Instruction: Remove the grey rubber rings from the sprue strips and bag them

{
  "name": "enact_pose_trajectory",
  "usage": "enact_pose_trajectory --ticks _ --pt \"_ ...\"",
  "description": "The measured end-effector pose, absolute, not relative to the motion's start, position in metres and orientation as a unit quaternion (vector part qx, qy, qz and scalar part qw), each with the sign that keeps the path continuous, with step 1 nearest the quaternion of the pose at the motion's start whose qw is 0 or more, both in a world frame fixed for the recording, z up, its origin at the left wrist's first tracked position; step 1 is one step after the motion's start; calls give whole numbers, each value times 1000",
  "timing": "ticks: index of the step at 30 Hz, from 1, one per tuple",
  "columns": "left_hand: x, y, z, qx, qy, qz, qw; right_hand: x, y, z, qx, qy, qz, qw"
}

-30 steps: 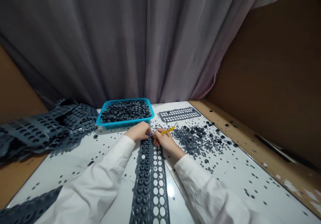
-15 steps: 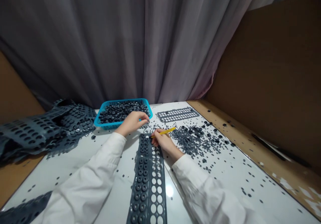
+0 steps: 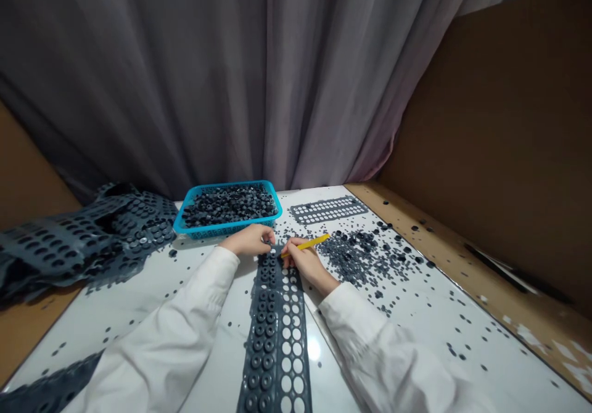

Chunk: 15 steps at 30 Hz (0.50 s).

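Across a white counter, right hand is pinching a yellow stick, left hand curling beside a perforated rubber strip.

The perforated grey rubber strip runs past the picture's bottom edge, its near end cut off.

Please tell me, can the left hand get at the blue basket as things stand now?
Probably yes. The left hand lies just in front of the blue plastic basket, and nothing seems to stand between them. The hand is at the end of the dark grey perforated strip, but this strip does not block the way.
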State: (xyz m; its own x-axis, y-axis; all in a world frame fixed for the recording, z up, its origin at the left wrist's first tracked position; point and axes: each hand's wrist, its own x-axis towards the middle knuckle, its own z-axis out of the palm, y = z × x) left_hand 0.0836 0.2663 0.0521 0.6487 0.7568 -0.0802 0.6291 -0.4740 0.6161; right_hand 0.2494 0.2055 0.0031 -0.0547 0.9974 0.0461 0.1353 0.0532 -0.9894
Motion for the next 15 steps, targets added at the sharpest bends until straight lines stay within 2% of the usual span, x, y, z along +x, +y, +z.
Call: enact_pose_trajectory --ticks 15 --pt "98 257 55 900 378 42 214 241 201 9 -552 -609 378 427"
